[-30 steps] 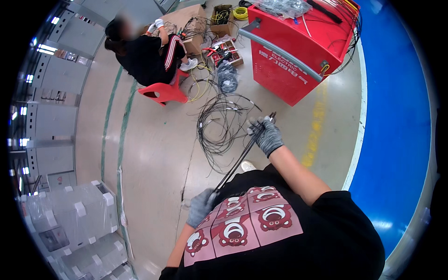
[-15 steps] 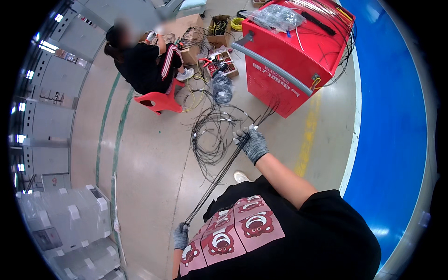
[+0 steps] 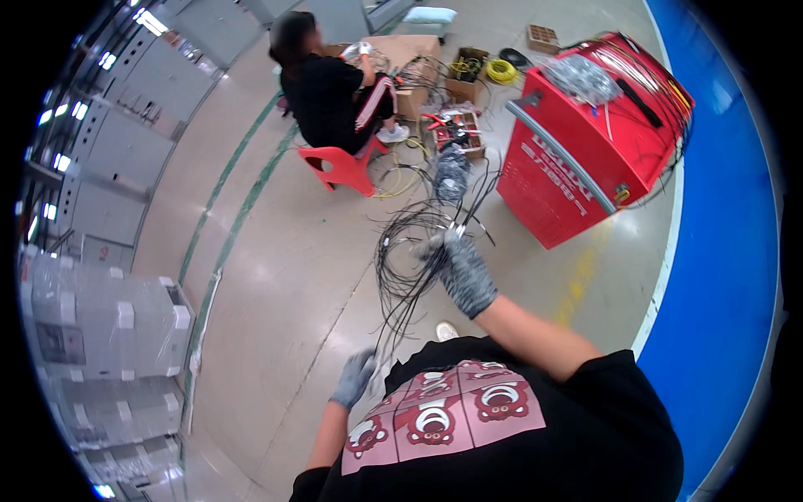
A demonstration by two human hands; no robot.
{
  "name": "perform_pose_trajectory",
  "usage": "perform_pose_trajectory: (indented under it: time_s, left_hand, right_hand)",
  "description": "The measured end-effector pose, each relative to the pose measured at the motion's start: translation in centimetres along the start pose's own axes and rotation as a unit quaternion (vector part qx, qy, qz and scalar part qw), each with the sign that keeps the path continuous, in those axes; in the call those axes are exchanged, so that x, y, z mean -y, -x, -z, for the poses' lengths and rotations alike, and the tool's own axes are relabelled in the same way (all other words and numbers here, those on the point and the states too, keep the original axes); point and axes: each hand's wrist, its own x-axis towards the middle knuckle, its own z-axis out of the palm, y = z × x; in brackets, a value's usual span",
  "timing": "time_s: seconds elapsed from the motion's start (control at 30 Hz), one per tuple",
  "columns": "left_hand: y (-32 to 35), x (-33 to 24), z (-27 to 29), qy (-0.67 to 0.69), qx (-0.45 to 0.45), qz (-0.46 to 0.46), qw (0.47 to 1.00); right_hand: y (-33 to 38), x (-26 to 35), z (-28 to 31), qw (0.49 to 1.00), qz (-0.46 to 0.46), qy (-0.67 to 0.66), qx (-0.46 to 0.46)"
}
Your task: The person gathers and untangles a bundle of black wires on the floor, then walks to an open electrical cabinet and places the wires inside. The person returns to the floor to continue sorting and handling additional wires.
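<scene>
A bundle of thin black wires [image 3: 408,303] hangs from my right hand [image 3: 465,272], which wears a grey glove and is closed around it near the upper end. Small white pieces [image 3: 457,227] show on the wires just above the grip, and the loose ends fan out beyond. My left hand [image 3: 355,378], also gloved, is low on the left beside the bundle's lower ends, its fingers stretched out and slightly blurred. Behind the bundle, a loose coil of black wires [image 3: 386,251] lies on the floor, partly hidden by my right hand.
A red cabinet [image 3: 548,188] with a grey handle stands ahead right, wires and a plastic bag on top. A co-worker [image 3: 339,96] sits on a red stool [image 3: 339,167] beside cardboard boxes and a parts box [image 3: 456,132]. Wrapped cabinets [image 3: 109,326] line the left.
My left hand has moved up and right and come off the lower wire ends. The bundle, taut before, now hangs slack from my right hand. The view has shifted.
</scene>
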Motion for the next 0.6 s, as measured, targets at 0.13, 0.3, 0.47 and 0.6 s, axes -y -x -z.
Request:
perform_pose_trajectory:
  time_s: [0.13,0.3,0.47,0.6]
  left_hand:
    - [-9.3,-14.5,2.9,0.276,-0.094,-0.068,0.954]
    - [-10.8,-14.7,-0.2,0.400,0.003,-0.004,0.917]
    - [-9.9,-16.0,0.5,0.228,-0.056,-0.048,0.971]
    - [-9.8,-16.8,1.9,0.070,-0.076,-0.090,0.991]
  right_hand:
    - [4.6,-3.7,-4.4,0.985,-0.017,0.168,-0.025]
    - [5.0,-3.1,-2.8,0.936,-0.049,0.341,-0.075]
    - [4.7,-4.1,-1.2,0.966,-0.088,0.196,-0.142]
    - [4.3,-4.8,-0.1,0.976,-0.080,0.090,-0.183]
